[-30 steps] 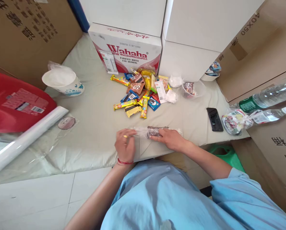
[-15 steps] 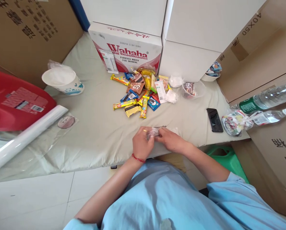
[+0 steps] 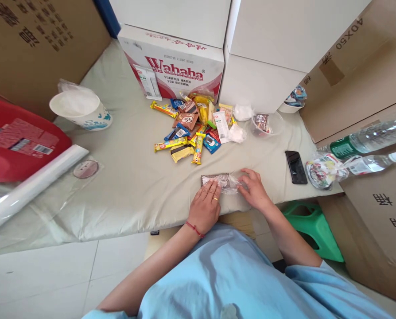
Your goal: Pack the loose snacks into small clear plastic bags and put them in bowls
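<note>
Head view: near the front edge of the cloth-covered table (image 3: 131,177) lies a dark snack bar (image 3: 215,179), wrapped in clear cling film (image 3: 231,184). The left hand (image 3: 204,206) lies flat, fingers spread and extended, with its fingertips pressing down on the bar's near side. The right hand (image 3: 256,191) is curled, its fingertips on the bunched film at the bar's right end; whether they pinch it I cannot tell. A pile of snack packets (image 3: 194,128) lies farther back, and a black phone (image 3: 295,166) lies to the right.
</note>
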`<control>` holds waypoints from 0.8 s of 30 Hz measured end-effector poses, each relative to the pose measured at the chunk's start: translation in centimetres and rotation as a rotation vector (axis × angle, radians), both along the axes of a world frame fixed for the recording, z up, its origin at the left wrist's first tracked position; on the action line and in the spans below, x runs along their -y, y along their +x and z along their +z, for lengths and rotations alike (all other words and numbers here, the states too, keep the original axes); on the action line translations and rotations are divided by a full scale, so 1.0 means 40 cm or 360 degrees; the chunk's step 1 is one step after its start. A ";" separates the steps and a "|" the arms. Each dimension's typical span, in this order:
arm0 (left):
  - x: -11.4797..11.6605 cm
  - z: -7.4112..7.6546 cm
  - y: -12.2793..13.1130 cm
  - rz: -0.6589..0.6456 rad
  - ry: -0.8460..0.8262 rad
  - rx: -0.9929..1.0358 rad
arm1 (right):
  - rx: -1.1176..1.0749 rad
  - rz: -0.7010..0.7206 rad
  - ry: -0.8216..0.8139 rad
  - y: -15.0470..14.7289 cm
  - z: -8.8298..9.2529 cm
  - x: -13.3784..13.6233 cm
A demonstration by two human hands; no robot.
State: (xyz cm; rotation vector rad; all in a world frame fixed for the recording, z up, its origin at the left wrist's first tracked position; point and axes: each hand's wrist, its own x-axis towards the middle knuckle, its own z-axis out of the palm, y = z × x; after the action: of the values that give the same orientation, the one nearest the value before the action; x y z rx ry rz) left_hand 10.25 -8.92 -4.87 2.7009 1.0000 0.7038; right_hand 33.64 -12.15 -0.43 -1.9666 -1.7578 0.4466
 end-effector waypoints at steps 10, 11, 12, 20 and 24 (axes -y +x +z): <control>-0.001 0.014 0.000 0.0031 0.0066 0.0100 | 0.0203 0.0220 -0.0233 -0.215 0.081 -0.133; -0.007 0.018 -0.012 -0.0012 0.0043 0.0161 | 0.0283 0.0232 -0.0292 -0.239 0.073 -0.141; -0.013 0.023 -0.030 -0.0074 0.0018 0.0243 | 0.0340 0.0246 -0.0323 -0.257 0.065 -0.145; -0.071 0.056 -0.234 0.0100 -0.0044 0.0722 | 0.0489 0.0257 -0.0104 -0.308 0.006 -0.086; -0.096 0.025 -0.261 0.0218 0.0006 0.0564 | 0.0455 0.0189 -0.0141 -0.317 0.000 -0.081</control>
State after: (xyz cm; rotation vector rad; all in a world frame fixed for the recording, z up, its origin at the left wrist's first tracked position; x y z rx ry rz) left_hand -0.19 -5.09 -3.86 2.4050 1.0925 1.1595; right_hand 20.97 -8.92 -0.44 -2.0784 -2.0715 0.2978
